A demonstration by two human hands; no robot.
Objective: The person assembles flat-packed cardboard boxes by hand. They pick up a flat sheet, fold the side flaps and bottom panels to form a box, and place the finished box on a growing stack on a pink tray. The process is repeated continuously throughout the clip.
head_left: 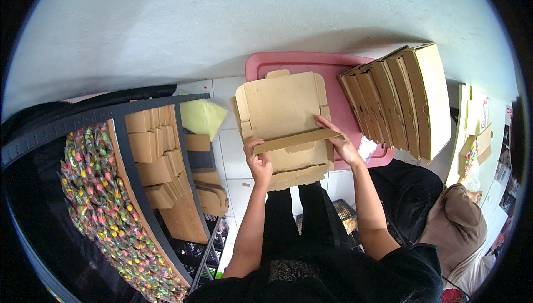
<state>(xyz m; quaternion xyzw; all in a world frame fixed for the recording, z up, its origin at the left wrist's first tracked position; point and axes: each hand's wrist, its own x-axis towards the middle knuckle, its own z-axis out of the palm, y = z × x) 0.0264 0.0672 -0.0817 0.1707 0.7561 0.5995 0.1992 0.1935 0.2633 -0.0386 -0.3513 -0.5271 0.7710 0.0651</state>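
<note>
A partly folded brown cardboard box (284,103) lies in front of me, its large panel with side flaps spread toward the wall. Across its middle stands a folded cardboard strip (300,140), and a nearer panel with a creased front flap (294,175) extends toward my legs. My left hand (258,160) is closed on the left end of the strip, fingers curled. At the strip's right end my right hand (338,141) grips the cardboard, thumb over the top edge. What the fingertips do behind the cardboard is hidden.
A pink lid-like surface (344,75) lies under the box. On its right, several folded cardboard boxes (400,97) form a tall leaning stack. A dark shelf on the left holds small boxes (147,147) and many wrapped colourful sweets (111,208). A brown cloth (455,220) lies at right.
</note>
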